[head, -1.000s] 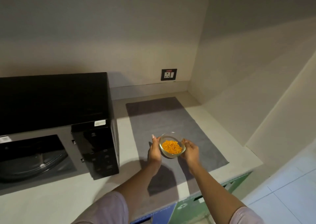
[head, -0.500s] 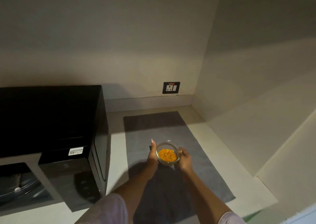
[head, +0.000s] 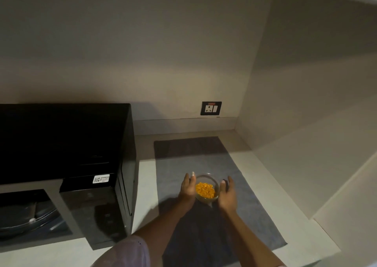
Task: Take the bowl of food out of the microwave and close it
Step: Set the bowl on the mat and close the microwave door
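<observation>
A small glass bowl of orange food point(head: 205, 189) sits on a grey mat point(head: 204, 156) on the counter, right of the microwave. My left hand point(head: 188, 188) lies flat against the bowl's left side with straight fingers. My right hand point(head: 227, 193) is at the bowl's right side, fingers straightened and slightly off the glass. The black microwave point(head: 61, 140) stands at the left; its cavity shows the glass turntable point(head: 30, 219), so the door is open and out of frame. The control panel point(head: 95, 211) faces me.
A wall socket point(head: 211, 108) is on the back wall above the mat. The side wall and a slanted ledge point(head: 306, 175) close off the counter's right side. Pale counter point(head: 145, 175) runs between microwave and mat.
The bowl has gone down and forward onto the mat. My fingers, curled round it before, have straightened and loosened. The view has shifted toward the wall.
</observation>
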